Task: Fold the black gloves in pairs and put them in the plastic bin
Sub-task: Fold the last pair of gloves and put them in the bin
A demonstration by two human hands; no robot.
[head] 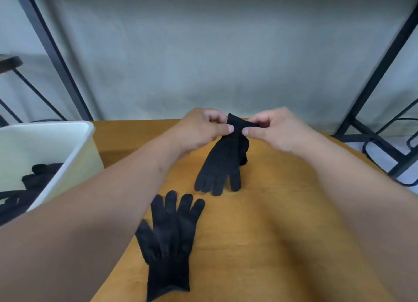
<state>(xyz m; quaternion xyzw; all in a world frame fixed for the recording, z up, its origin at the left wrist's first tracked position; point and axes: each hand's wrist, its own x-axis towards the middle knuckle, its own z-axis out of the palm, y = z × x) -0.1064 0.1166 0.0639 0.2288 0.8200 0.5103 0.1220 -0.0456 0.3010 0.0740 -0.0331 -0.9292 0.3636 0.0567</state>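
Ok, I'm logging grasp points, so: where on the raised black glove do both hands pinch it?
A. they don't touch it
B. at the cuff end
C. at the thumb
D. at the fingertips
B: the left hand and right hand pinch the raised glove at its cuff end, its fingers hanging toward the wooden table.

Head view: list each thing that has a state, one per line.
left hand: pinching the held glove's cuff
right hand: pinching the same cuff
held glove: raised by its cuff, fingers hanging to the table
flat glove: lying flat on the table, untouched
plastic bin: open, black gloves inside
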